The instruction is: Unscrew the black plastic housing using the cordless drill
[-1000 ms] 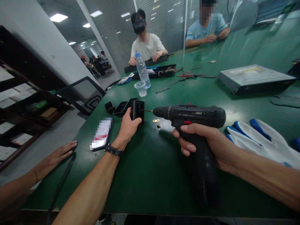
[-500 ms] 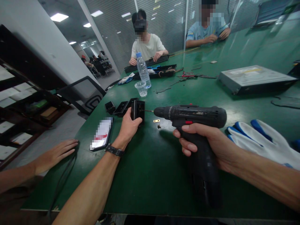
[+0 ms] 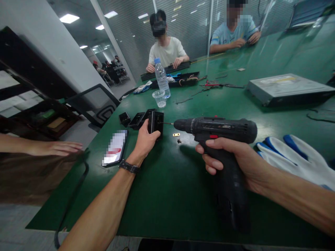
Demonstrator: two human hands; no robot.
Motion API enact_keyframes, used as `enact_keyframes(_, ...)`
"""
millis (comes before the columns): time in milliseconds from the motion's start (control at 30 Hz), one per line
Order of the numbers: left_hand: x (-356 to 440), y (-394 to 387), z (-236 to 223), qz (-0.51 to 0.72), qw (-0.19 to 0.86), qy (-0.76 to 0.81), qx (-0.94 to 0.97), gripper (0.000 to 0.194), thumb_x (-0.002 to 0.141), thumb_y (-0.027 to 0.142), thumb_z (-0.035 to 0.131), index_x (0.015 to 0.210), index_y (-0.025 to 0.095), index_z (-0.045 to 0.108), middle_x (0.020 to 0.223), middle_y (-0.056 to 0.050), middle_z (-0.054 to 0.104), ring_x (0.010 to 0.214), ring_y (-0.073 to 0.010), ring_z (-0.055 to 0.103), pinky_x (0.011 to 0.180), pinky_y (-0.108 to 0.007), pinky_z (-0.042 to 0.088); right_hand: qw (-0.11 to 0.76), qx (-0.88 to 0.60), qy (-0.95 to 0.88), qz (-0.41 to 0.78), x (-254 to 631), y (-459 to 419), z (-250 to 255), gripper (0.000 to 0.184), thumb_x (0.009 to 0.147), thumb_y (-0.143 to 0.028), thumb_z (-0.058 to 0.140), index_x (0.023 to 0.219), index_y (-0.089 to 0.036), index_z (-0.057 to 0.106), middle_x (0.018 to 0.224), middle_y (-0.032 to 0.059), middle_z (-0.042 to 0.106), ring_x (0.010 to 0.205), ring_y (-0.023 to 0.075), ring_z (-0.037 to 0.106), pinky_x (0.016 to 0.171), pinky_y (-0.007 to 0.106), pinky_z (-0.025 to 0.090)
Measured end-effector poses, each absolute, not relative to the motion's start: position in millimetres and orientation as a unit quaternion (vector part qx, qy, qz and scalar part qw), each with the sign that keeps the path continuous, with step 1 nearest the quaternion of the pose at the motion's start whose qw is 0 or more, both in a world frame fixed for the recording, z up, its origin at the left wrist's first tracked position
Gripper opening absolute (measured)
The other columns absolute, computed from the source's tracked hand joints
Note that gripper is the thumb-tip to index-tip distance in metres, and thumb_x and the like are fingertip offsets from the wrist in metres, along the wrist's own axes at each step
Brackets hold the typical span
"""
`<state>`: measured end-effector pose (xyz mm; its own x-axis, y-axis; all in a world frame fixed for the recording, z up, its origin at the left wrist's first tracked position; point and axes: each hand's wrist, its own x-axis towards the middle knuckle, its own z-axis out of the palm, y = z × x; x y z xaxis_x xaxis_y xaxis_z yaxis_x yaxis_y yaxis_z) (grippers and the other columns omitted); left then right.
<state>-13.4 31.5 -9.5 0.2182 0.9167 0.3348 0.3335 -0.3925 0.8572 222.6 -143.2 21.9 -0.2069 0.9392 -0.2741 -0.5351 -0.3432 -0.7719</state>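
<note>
My right hand (image 3: 230, 157) is wrapped round the grip of a black cordless drill (image 3: 217, 127), which points left with its bit against a small black box (image 3: 157, 122). My left hand (image 3: 145, 141) grips that box upright on the green table (image 3: 170, 195); a dark watch sits on that wrist. A small brass plate (image 3: 176, 134) and a dark screw (image 3: 179, 141) lie on the table just below the drill's bit.
More black box parts (image 3: 134, 120) lie left of the held box, a phone (image 3: 115, 152) near my left wrist. A plastic cup (image 3: 159, 98) and water bottle (image 3: 162, 77) stand behind. White-blue gloves (image 3: 295, 158) lie right, a grey drive (image 3: 288, 89) beyond. Another person's hand (image 3: 56, 148) reaches in at left; two people sit across.
The other person's hand at left has lifted off the table edge and drawn back to the left. My hands, the drill and the box have kept their places.
</note>
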Motion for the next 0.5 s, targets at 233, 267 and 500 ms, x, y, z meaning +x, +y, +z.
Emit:
enact_keyframes(233, -13.3, 31.4, -8.8, 0.442, 0.329, 0.445, 0.706, 0.045, 0.070, 0.016, 0.068, 0.114, 0.014, 0.066, 0.096, -0.004, 0.065, 0.082, -0.0174, 0.057, 0.069, -0.028, 0.047, 0.505, -0.367, -0.275, 0.732, 223.7, -142.7, 19.4, 0.024, 0.092, -0.034, 0.065, 0.088, -0.013, 0.074, 0.053, 0.0008, 0.055, 0.053, 0.0161, 0.056, 0.058, 0.029, 0.048)
enact_keyframes(267, -13.6, 31.8, -9.0, 0.441, 0.328, 0.444, 0.707, 0.045, 0.070, 0.016, 0.068, 0.114, 0.015, 0.066, 0.097, -0.004, 0.065, 0.081, -0.0174, 0.057, 0.068, -0.028, 0.047, 0.505, -0.366, -0.277, 0.731, 223.6, -142.8, 19.6, 0.023, 0.092, -0.034, 0.064, 0.088, -0.013, 0.074, 0.053, 0.0007, 0.055, 0.053, 0.0163, 0.056, 0.058, 0.029, 0.048)
enact_keyframes(500, -14.5, 33.6, -9.6, 0.436, 0.349, 0.449, 0.697, 0.049, 0.069, 0.017, 0.069, 0.118, 0.016, 0.066, 0.097, -0.002, 0.064, 0.079, -0.0166, 0.056, 0.069, -0.028, 0.048, 0.503, -0.382, -0.270, 0.727, 221.4, -143.7, 23.9, 0.022, 0.091, -0.033, 0.065, 0.084, -0.014, 0.073, 0.051, 0.0007, 0.055, 0.053, 0.0170, 0.056, 0.058, 0.029, 0.047)
